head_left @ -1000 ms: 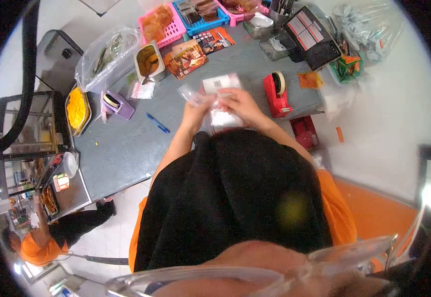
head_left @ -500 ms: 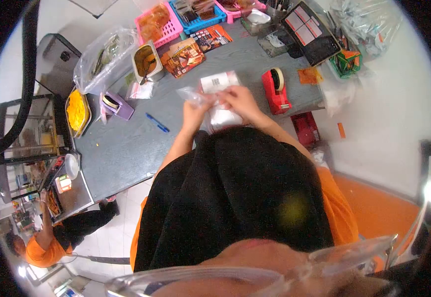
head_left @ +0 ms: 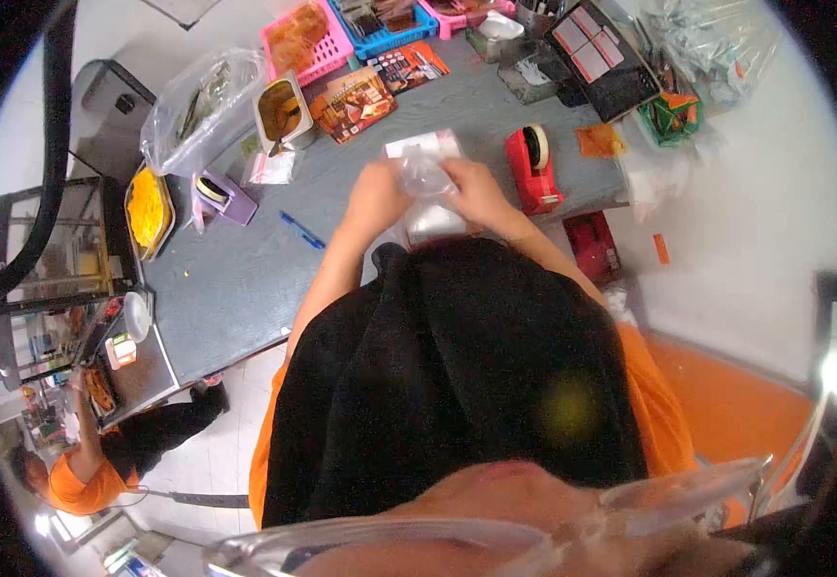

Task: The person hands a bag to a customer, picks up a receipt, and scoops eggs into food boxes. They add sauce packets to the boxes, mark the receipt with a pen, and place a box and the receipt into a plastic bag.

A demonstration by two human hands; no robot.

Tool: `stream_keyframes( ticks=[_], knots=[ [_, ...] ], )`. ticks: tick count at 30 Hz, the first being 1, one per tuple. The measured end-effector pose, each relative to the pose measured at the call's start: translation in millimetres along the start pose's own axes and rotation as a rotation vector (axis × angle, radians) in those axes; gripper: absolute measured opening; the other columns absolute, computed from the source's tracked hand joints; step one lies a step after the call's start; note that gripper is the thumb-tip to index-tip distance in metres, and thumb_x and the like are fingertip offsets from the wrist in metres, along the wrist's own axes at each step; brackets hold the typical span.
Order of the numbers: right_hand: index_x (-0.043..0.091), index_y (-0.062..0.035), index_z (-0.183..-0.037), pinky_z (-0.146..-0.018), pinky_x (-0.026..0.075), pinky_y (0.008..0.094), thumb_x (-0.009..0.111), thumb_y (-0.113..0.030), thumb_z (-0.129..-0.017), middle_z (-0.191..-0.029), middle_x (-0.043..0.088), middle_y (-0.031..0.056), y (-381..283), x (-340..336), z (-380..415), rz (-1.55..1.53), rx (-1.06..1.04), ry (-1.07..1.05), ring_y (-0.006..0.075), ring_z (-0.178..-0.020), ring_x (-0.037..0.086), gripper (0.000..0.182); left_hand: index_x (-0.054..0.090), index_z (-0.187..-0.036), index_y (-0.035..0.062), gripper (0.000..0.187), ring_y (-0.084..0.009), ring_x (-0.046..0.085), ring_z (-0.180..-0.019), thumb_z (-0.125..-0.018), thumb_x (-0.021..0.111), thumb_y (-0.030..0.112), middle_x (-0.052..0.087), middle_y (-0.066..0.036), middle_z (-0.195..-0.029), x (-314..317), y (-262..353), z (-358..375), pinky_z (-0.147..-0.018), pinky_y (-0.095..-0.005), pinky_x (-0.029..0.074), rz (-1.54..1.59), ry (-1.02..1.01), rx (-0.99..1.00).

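A clear plastic bag (head_left: 426, 175) is stretched between my two hands over the table's front edge. My left hand (head_left: 378, 195) is closed on the bag's left side, its fingers curled. On the other side, my right hand (head_left: 479, 192) pinches the bag with thumb and fingers. Under the bag lies a white package (head_left: 424, 144) with some printing, close in front of my black apron (head_left: 476, 365). The bag and my hands cover its middle.
A red tape dispenser (head_left: 536, 171) stands right of my hands. To the left are a blue pen (head_left: 302, 230), a purple tape dispenser (head_left: 234, 206) and a metal tub (head_left: 281, 108) of brown sauce. Pink (head_left: 338, 40) and blue baskets (head_left: 416, 40) line the back. Another person (head_left: 91, 471) works far left.
My hands have moved apart, and the plastic bag is now spread between them over the package. Before, they were close together, with the bag's end sticking out to the left.
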State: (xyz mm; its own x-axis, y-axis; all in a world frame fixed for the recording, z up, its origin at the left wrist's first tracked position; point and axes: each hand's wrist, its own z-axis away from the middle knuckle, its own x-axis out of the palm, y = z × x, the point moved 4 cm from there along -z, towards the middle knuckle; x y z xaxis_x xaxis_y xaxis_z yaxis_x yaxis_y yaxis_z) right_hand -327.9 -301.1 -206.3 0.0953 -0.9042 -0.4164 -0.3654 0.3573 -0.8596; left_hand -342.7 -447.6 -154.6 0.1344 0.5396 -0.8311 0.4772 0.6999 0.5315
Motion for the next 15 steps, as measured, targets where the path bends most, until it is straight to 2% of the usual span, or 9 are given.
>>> stream_keyframes(
  ticks=[2,4,6,8,9,11,15],
  knots=[
    [0.059,-0.0006,-0.088,-0.062,0.046,0.0327,0.060,-0.014,-0.072,-0.080,0.058,0.0122,-7.2,-3.3,2.2,0.146,-0.066,0.071,0.0238,-0.066,0.058,0.021,0.063,-0.083,0.0014,0.023,-0.0269,0.061,-0.064,-0.066,0.067,0.015,0.062,-0.016,-0.073,-5.8,3.3,-2.4,-0.059,-0.0345,0.046,0.056,-0.013,-0.042],
    [0.059,-0.0015,-0.090,-0.064,0.045,0.0329,0.060,-0.012,-0.072,-0.084,0.056,0.0120,-18.1,-2.2,9.7,0.025,-0.029,0.061,0.0243,-0.070,0.057,0.021,0.063,-0.082,0.0004,0.021,-0.0242,0.061,-0.062,-0.067,0.067,0.014,0.062,-0.014,-0.070,-5.2,-1.7,-3.8,-0.058,-0.0332,0.046,0.112,-0.026,-0.084],
    [0.059,-0.0024,-0.092,-0.066,0.045,0.0330,0.061,-0.011,-0.072,-0.088,0.055,0.0119,-18.4,2.8,10.7,-0.097,0.008,0.053,0.0249,-0.074,0.056,0.022,0.062,-0.081,-0.0012,0.018,-0.0175,0.059,-0.062,-0.071,0.066,0.014,0.062,-0.009,-0.070,9.8,-27.3,0.4,-0.055,-0.0286,0.045,0.691,-0.057,-0.479],
    [0.058,-0.0046,-0.098,-0.071,0.044,0.0324,0.061,-0.009,-0.073,-0.094,0.051,0.0110,-27.1,15.1,13.7,0.127,-0.408,-0.025,0.0248,-0.083,0.054,0.025,0.061,-0.083,-0.0015,0.018,-0.0154,0.058,-0.064,-0.072,0.065,0.013,0.062,-0.007,-0.074,17.2,-35.9,6.5,-0.055,-0.0262,0.044,0.808,-0.024,-0.551],
    [0.058,-0.0046,-0.098,-0.071,0.044,0.0324,0.061,-0.009,-0.073,-0.094,0.051,0.0110,-25.9,16.6,15.0,0.126,-0.405,-0.022,0.0248,-0.083,0.054,0.025,0.061,-0.085,-0.0018,0.019,-0.0132,0.057,-0.066,-0.073,0.064,0.012,0.061,-0.005,-0.077,21.5,-39.3,11.1,-0.055,-0.0239,0.044,0.925,0.012,-0.623],
    [0.058,-0.0054,-0.099,-0.076,0.043,0.0321,0.062,-0.009,-0.073,-0.097,0.051,0.0107,-21.3,17.0,15.2,-0.002,-0.300,-0.008,0.0253,-0.089,0.052,0.026,0.060,-0.088,-0.0023,0.020,-0.0135,0.057,-0.067,-0.074,0.063,0.011,0.060,-0.006,-0.080,30.6,-42.0,18.0,-0.056,-0.0238,0.044,1.029,0.039,-0.656],
    [0.060,-0.0054,-0.095,-0.076,0.044,0.0324,0.062,-0.010,-0.074,-0.096,0.052,0.0107,-31.9,18.9,11.7,0.003,-0.384,0.019,0.0260,-0.087,0.052,0.021,0.057,-0.093,-0.0037,0.021,-0.0142,0.057,-0.069,-0.076,0.061,0.009,0.060,-0.007,-0.083,42.3,-53.6,27.6,-0.058,-0.0247,0.045,1.202,0.125,-0.689]
  ],
)
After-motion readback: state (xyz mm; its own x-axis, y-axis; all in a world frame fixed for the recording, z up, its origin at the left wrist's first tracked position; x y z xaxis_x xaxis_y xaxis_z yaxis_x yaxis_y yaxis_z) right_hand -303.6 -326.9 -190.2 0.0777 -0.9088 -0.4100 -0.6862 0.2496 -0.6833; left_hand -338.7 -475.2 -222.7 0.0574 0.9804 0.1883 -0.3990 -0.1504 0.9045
